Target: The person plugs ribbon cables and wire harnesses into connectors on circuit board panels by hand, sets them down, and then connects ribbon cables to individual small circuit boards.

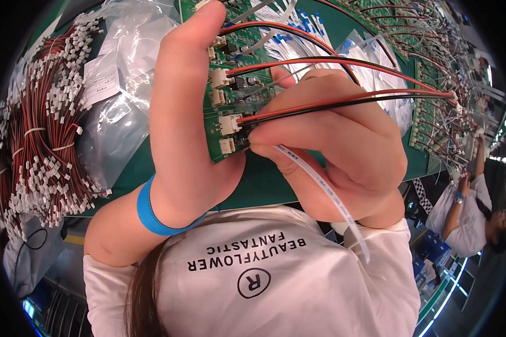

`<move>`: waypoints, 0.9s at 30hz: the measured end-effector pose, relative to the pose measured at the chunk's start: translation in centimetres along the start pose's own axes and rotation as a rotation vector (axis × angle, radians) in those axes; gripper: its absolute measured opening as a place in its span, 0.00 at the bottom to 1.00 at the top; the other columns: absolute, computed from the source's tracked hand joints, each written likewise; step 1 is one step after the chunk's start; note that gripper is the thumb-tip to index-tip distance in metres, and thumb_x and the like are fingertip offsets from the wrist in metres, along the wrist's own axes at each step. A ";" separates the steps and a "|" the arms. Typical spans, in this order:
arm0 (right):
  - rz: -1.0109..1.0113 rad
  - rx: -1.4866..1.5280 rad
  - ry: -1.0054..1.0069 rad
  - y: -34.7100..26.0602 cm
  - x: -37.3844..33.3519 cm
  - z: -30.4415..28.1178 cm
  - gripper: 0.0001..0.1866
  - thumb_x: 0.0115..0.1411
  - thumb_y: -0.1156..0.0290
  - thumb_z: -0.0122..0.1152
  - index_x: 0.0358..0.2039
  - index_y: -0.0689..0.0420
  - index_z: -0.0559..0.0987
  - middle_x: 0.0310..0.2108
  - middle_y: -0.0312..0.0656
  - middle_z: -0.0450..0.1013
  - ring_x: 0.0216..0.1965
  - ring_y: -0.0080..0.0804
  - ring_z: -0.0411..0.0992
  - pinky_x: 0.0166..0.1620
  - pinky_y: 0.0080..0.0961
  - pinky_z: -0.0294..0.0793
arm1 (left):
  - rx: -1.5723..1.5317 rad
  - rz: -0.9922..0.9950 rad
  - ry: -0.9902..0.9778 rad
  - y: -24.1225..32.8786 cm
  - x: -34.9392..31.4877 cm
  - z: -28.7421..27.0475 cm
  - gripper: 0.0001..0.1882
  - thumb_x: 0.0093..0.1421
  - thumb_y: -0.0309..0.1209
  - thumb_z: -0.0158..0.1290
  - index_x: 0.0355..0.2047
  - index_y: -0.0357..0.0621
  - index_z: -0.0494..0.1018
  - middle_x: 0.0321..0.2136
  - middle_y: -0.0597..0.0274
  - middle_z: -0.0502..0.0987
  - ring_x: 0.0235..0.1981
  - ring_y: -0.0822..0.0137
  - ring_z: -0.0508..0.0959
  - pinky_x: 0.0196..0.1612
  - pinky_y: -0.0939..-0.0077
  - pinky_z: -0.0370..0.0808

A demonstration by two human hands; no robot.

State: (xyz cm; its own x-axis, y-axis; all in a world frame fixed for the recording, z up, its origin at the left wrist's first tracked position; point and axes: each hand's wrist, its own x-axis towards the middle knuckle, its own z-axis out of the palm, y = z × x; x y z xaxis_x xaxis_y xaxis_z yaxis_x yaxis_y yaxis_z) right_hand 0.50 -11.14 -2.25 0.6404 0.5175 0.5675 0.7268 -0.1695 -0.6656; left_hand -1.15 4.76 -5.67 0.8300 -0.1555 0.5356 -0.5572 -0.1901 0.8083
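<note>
My left hand (180, 106) lies along the left edge of a green circuit board (212, 122), its thumb and fingers around the edge. White wire connectors (229, 124) line that edge, and red-and-black wire pairs (343, 101) run from them over my right hand to the right. Beside the connector nearest me, my right hand (348, 135) pinches the end of a white flat ribbon cable (323, 182) at the board. The cable's free end hangs down toward my shirt. My fingertips hide whether its pinched end sits in a socket.
At the left lie bundled red-and-black wires (42, 129) with white plugs, beside a clear plastic bag (129, 73). More white flat cables (303, 33) with blue ends lie beyond the board. Wired boards (427, 112) stand along the right. Another person (469, 213) is at far right.
</note>
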 end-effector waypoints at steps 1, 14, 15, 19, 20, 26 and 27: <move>-0.001 0.001 -0.002 0.0 0.1 0.0 0.11 0.36 0.85 0.64 0.24 0.62 0.77 0.26 0.44 0.72 0.25 0.34 0.69 0.41 0.30 0.72 | 0.001 0.003 0.003 0.0 0.0 0.0 0.37 0.50 0.22 0.56 0.57 0.31 0.48 0.47 0.50 0.66 0.46 0.62 0.71 0.48 0.71 0.69; 0.016 -0.011 -0.004 -0.1 0.0 0.4 0.13 0.36 0.86 0.64 0.26 0.62 0.78 0.26 0.44 0.72 0.27 0.35 0.69 0.45 0.34 0.72 | 0.069 0.087 -0.002 0.4 -0.1 0.2 0.33 0.53 0.19 0.50 0.58 0.34 0.49 0.47 0.51 0.66 0.45 0.62 0.71 0.48 0.69 0.69; 0.023 -0.010 -0.003 -0.1 0.0 0.5 0.13 0.36 0.86 0.65 0.26 0.62 0.78 0.26 0.44 0.72 0.27 0.36 0.69 0.45 0.35 0.72 | -0.052 0.030 0.024 0.3 -0.2 0.2 0.32 0.53 0.19 0.49 0.58 0.35 0.49 0.47 0.51 0.66 0.45 0.62 0.71 0.48 0.69 0.69; 0.003 -0.011 0.019 -0.1 0.0 0.8 0.13 0.36 0.87 0.65 0.26 0.62 0.78 0.26 0.44 0.71 0.27 0.36 0.69 0.45 0.36 0.73 | -0.219 -0.033 0.122 0.0 -0.5 0.3 0.30 0.55 0.20 0.46 0.58 0.36 0.50 0.47 0.52 0.66 0.45 0.62 0.71 0.49 0.70 0.69; -0.005 -0.013 0.027 0.1 -0.2 0.8 0.13 0.36 0.86 0.65 0.27 0.62 0.78 0.26 0.45 0.71 0.28 0.36 0.69 0.45 0.37 0.73 | -0.224 -0.032 0.120 -0.2 -0.5 0.4 0.30 0.55 0.20 0.46 0.58 0.36 0.50 0.47 0.52 0.66 0.45 0.62 0.71 0.49 0.70 0.69; -0.017 -0.044 0.049 0.0 -0.3 1.1 0.13 0.36 0.86 0.66 0.27 0.64 0.78 0.25 0.44 0.71 0.28 0.35 0.70 0.43 0.34 0.74 | 0.129 0.069 0.030 0.8 0.3 0.0 0.27 0.58 0.22 0.42 0.57 0.36 0.51 0.48 0.51 0.66 0.46 0.62 0.70 0.49 0.70 0.69; 0.019 -0.057 0.050 -0.1 -0.3 1.0 0.13 0.36 0.86 0.66 0.27 0.64 0.78 0.24 0.44 0.71 0.28 0.35 0.70 0.42 0.32 0.74 | -0.406 -0.161 0.142 1.7 0.6 0.2 0.28 0.57 0.21 0.43 0.58 0.37 0.50 0.48 0.50 0.65 0.46 0.62 0.70 0.49 0.70 0.69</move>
State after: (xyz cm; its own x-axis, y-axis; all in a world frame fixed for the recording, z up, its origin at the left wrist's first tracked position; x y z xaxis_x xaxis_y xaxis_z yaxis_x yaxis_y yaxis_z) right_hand -0.05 -10.43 -2.87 0.6645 0.4714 0.5798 0.7267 -0.2268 -0.6484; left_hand -1.56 4.15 -4.05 0.9160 -0.0150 0.4010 -0.3903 0.1986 0.8990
